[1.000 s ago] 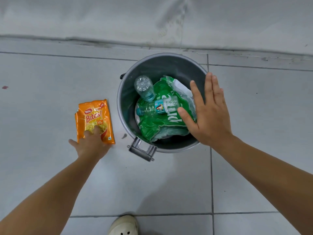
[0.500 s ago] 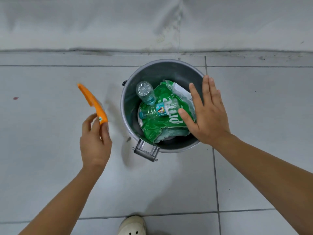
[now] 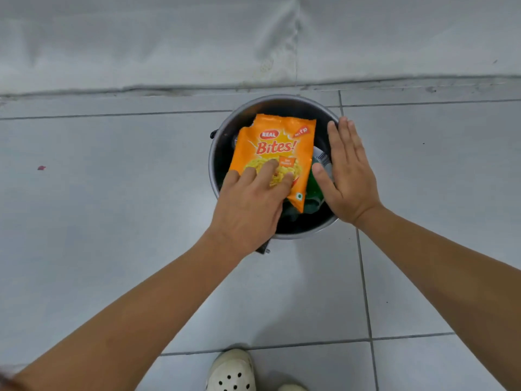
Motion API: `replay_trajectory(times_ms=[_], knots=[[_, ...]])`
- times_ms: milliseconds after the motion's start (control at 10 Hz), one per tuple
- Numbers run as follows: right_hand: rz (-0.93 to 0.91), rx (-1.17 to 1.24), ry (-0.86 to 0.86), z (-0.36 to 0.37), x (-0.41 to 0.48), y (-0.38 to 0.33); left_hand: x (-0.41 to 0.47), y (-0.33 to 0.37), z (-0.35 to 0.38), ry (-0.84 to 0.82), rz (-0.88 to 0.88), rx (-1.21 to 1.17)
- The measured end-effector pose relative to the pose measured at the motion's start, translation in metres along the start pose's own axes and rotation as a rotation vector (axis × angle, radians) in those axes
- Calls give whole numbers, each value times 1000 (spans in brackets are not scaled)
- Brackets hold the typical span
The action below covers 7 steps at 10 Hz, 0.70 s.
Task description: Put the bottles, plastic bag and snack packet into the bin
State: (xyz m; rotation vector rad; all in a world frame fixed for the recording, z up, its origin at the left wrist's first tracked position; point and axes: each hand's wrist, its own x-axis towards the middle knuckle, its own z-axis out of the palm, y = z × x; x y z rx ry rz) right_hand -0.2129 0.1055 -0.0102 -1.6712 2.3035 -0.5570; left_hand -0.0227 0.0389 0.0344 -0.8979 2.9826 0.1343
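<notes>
Landmark for all positions: the metal bin [image 3: 222, 142] standing on the tiled floor [image 3: 112, 207], close to the wall.

Well to the left of the bin, a small red speck [image 3: 41, 167] lies on the floor; not part of the task.

Over the bin's left and near rim, the left hand [image 3: 248, 204] holds the orange "Bites!" snack packet [image 3: 277, 148]. Its fingers [image 3: 265, 172] lie flat across the printed face, closed on the lower part; the thumb is hidden beneath. The packet is face up and spans most of the bin's mouth, its top edge towards the far rim. Judgement: it is held flat and low so that it can be released onto the contents rather than fall outside. It looks not yet let go.

Inside the bin, the packet covers most of the contents. A strip of green plastic bag [image 3: 313, 187] shows at the right. No bottles can be made out now.

At the bin's right rim, the right hand [image 3: 348, 176] is open, fingers straight and together, gripping nothing. Whether it touches the rim cannot be told. Judgement: it steadies the bin or guards the opening.

Nearest the wearer, below the bin, a white perforated shoe [image 3: 232, 371].
</notes>
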Motion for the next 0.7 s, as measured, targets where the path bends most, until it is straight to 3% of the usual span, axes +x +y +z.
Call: replay_trajectory(times_ms=[300, 500, 600, 700], knots=[[17, -26, -3, 3, -1, 2, 16, 24, 28, -165, -6, -55], [25, -140, -80, -6, -2, -5, -6, 0, 17, 38, -6, -109], [40, -252, -116, -16, -3, -13, -15, -24, 6, 144, -93, 2], [12, -304, -102, -27, -2, -28, -17, -40, -6, 83, -241, 44]])
